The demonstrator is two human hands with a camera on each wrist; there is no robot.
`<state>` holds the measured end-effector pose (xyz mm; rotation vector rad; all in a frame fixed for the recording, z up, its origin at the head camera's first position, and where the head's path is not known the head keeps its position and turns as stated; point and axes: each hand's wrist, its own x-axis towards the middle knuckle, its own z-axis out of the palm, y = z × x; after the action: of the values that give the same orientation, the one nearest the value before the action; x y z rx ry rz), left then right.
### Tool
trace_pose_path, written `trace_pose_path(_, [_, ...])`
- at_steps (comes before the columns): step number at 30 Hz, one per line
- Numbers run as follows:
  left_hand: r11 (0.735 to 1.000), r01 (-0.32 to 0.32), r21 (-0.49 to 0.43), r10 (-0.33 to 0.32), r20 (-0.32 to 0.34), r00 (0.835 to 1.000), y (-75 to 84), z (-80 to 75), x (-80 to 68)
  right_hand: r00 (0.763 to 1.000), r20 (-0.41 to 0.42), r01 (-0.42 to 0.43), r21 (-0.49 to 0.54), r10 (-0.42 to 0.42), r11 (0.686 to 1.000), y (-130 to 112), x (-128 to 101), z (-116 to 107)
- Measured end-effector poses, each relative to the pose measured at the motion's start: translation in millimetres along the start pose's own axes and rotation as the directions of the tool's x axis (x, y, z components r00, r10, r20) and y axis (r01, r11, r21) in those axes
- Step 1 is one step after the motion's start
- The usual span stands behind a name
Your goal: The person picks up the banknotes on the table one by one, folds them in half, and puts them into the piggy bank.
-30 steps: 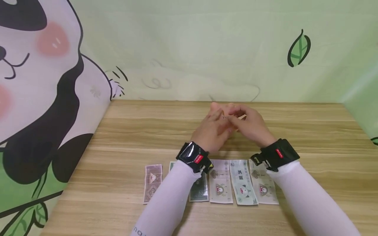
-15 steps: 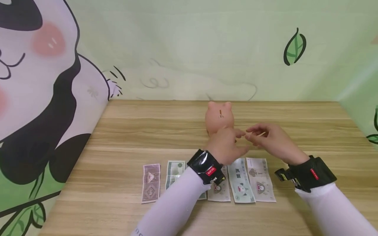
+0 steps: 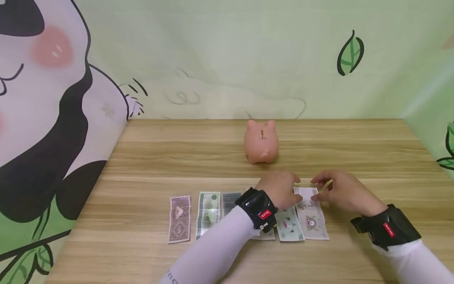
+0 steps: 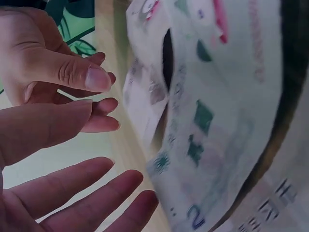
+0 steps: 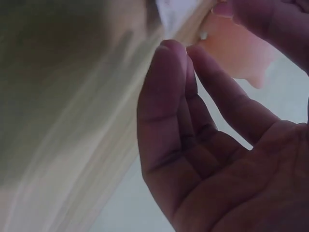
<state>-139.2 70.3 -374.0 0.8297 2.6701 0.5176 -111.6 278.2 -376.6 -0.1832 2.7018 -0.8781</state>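
My left hand (image 3: pixel 279 189) hovers over the upper part of the banknote row, its fingers loosely spread and holding nothing. Just right of the row's top end, my right hand (image 3: pixel 342 191) is held with bent, parted fingers and nothing between them. Between the two hands lies the rightmost pinkish-grey banknote (image 3: pixel 311 219). Beside it is a pale green banknote (image 3: pixel 289 227), partly under my left hand; its printed face (image 4: pixel 217 121) fills much of the left wrist view. Behind the hands stands a pink piggy bank (image 3: pixel 261 146) with a slot in its top.
Further left in the row lie a brown-purple banknote (image 3: pixel 179 219), a green-and-white banknote (image 3: pixel 208 213) and a dark banknote (image 3: pixel 230 201), partly covered by my left arm. The wooden table (image 3: pixel 142 157) meets a printed backdrop (image 3: pixel 220 59) at its far edge.
Both hands have come away from the piggy bank, moving toward me and to the right, down to the banknotes. The piggy bank, covered by the hands before, is now fully visible.
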Motion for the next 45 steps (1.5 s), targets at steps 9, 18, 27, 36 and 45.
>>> trace_pose_path(9, [1.0,0.011,0.005,-0.011,0.021,1.0,-1.3,6.7,1.6,1.0,-0.003,-0.024,-0.016,0.024,1.0,4,2,11])
trace_pose_path(18, [1.0,0.014,-0.008,-0.014,0.027,1.0,-1.8,5.8,1.1,0.999,-0.037,-0.006,-0.022,0.005,1.0,5,5,11])
trace_pose_path(27, [0.997,-0.006,-0.083,0.006,0.004,1.0,-4.8,1.5,0.8,1.0,-0.014,0.002,0.148,0.0,0.989,9,3,-15])
trace_pose_path(36, [0.967,0.06,-0.249,-0.062,0.004,0.998,-13.0,-18.9,-2.6,0.995,-0.094,0.055,0.165,-0.04,0.985,-8,9,-40])
trace_pose_path(45, [0.899,-0.024,-0.438,-0.035,-0.125,0.992,-42.6,-50.2,-6.8,0.977,-0.208,0.116,0.313,-0.051,0.943,-46,28,-47])
